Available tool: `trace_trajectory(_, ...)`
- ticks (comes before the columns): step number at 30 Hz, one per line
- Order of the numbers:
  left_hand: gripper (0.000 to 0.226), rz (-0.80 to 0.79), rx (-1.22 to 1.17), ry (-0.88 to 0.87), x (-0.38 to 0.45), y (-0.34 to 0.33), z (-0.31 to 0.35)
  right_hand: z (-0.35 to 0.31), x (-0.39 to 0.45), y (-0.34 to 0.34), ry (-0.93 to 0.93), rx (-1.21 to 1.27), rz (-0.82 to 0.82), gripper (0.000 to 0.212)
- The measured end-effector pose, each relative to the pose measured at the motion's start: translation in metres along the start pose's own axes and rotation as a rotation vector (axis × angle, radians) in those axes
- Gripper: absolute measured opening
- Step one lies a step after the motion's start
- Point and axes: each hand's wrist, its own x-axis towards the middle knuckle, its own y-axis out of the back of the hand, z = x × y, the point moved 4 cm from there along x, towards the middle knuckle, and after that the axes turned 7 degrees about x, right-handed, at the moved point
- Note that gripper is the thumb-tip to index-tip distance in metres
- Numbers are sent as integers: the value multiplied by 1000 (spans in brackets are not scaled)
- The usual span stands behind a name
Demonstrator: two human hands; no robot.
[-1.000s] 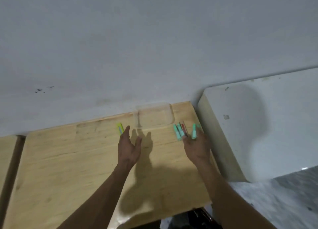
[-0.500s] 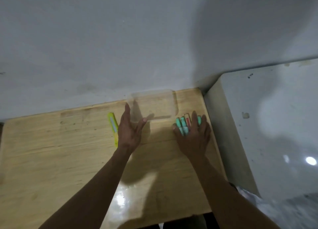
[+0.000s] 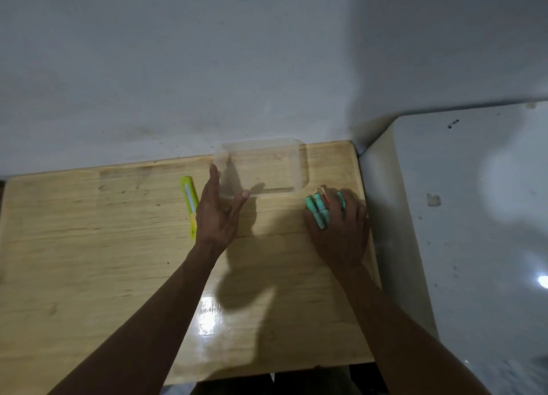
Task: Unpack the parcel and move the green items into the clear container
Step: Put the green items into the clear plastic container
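Dim, slightly soft picture; glare patch on the glossy surface [image 3: 211,311], hand shadows across it, edges bent by wide-angle.

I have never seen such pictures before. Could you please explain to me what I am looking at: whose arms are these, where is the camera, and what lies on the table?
The camera sits on a person's head and looks down, so the two bare arms are the person's own. Below is a pale wooden table against a grey wall. The left hand, fingers straight, reaches the near corner of an empty clear plastic container. Beside this hand lies a yellow-green utility knife. The right hand covers and gathers a bundle of mint-green sticks, with something red among them.
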Motion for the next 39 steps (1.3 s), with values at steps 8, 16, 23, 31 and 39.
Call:
trace_trajectory(8,94,8,33,-1,0,-3,-2,6,0,-11,83,31,3,62)
trace_trajectory(16,93,3,9,10,0,-3,1,-10,8,24,376,79,188,26)
trace_trajectory(23,101,-45,-63,-52,-3,-1,5,-73,83,38,298,486,-345,68)
trace_trajectory(31,101,-47,-85,-61,0,-2,3,-114,130,-15,534,328,-705,70)
trace_trajectory(39,103,-19,-64,-89,1,-2,1,-112,125,-37,753,102,-754,70)
